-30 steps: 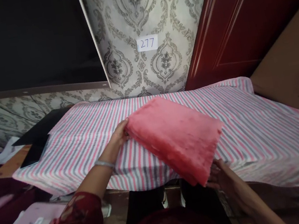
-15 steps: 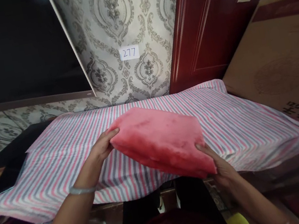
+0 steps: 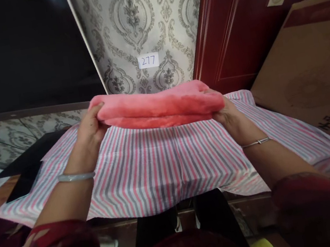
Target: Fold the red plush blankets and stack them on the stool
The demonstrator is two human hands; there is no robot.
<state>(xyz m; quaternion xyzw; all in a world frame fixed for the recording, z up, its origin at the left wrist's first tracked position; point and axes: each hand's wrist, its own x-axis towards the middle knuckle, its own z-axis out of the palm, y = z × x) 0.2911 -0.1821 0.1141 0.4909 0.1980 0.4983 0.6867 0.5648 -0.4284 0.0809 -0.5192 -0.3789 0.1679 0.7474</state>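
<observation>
A folded pink fleece cloth (image 3: 159, 106) is held flat in the air, above the far part of a table covered by a pink, grey and white striped sheet (image 3: 159, 166). My left hand (image 3: 90, 129) grips its left end, thumb on top and fingers underneath. My right hand (image 3: 228, 113) grips its right end the same way. Both wrists carry thin bangles, and both sleeves are dark red with a floral print.
A patterned wall with a paper label reading 277 (image 3: 148, 61) stands behind the table. A dark screen (image 3: 14, 56) fills the upper left. A dark red door (image 3: 245, 17) and a large cardboard box (image 3: 311, 69) are at right. Black flat items (image 3: 28, 161) lie at the table's left.
The folded cloth has been lifted off the striped sheet and carried away from me to the table's far side. Both hands went with it, gripping its ends.
</observation>
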